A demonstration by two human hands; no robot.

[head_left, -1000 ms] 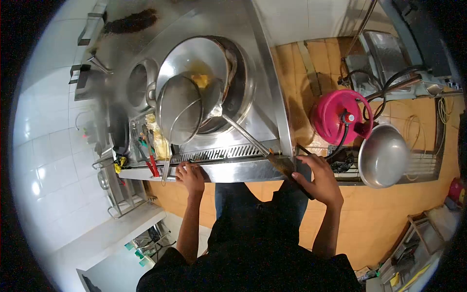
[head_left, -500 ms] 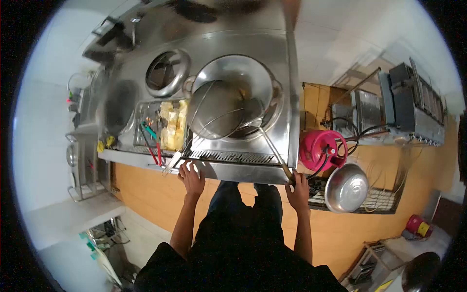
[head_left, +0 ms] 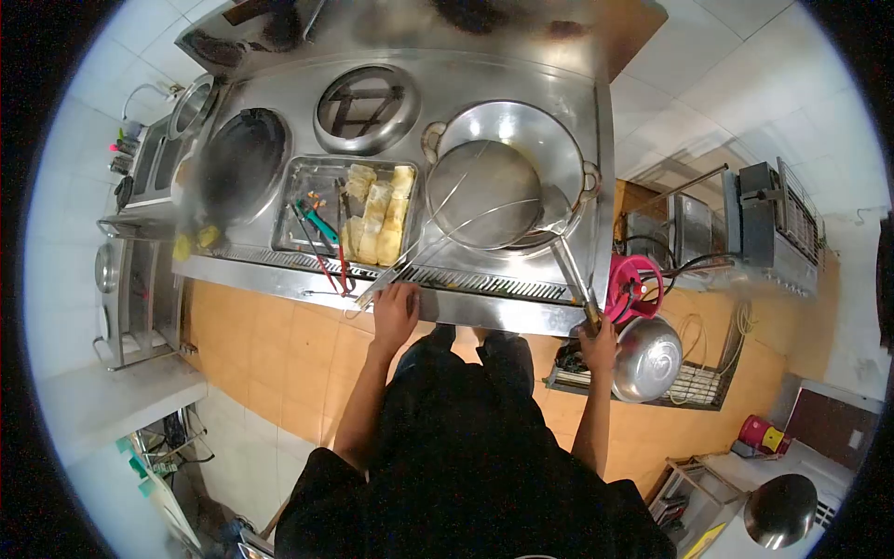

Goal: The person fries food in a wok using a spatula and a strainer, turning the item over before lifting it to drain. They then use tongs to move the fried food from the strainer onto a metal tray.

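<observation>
My left hand (head_left: pixel 397 315) rests on the front edge of the steel stove (head_left: pixel 503 312), its fingers laid over the edge beside the handle of a large round strainer (head_left: pixel 484 191). The strainer lies across a wide two-handled wok (head_left: pixel 503 116). My right hand (head_left: pixel 598 345) is closed around the end of the handle of a ladle (head_left: pixel 573 265), whose bowl sits in the wok's right side. Left of the wok, a metal tray (head_left: pixel 279 228) holds yellowish blocks (head_left: pixel 377 224), red-handled tongs (head_left: pixel 343 252) and a green-handled tool (head_left: pixel 321 224).
A round burner ring (head_left: pixel 368 107) and a dark flat pan (head_left: pixel 244 163) occupy the stove's left side. To the right on the floor stand a pink gas cylinder (head_left: pixel 636 289) and a metal bowl (head_left: pixel 649 359). Grey kitchen equipment (head_left: pixel 782 224) stands beyond them.
The view has shifted, so the wok, strainer and tray appear farther right. My right hand has closed more around the ladle handle. My left hand remains at the stove edge.
</observation>
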